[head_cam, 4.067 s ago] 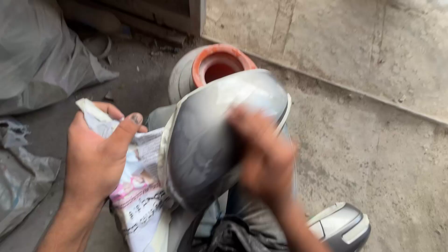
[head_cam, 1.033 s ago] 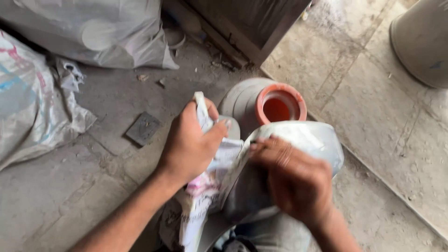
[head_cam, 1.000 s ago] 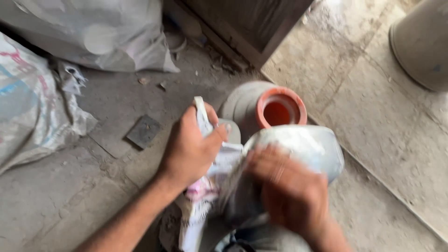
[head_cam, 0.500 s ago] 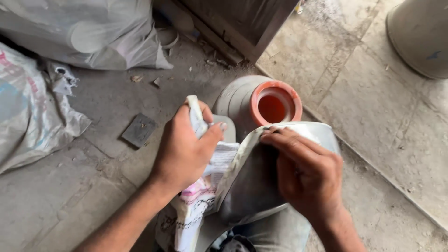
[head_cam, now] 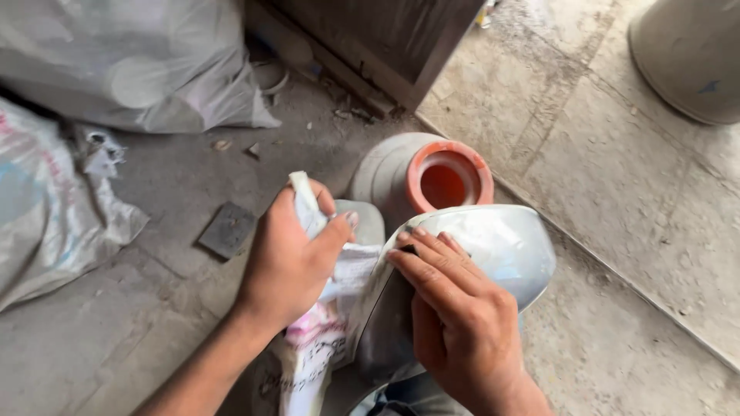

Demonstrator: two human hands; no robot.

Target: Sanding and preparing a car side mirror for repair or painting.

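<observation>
Gripping a crumpled printed sack (head_cam: 324, 339) in a closed left hand (head_cam: 289, 266), a person presses the flat, open fingers of the right hand (head_cam: 455, 316) against a shiny grey curved shell (head_cam: 501, 250) — held above the floor, just before an orange-rimmed pot (head_cam: 443, 173).

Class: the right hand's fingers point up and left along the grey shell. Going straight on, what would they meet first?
Probably the printed bag held by the left hand, just beyond the right hand fingertips; depth is unclear.
</observation>
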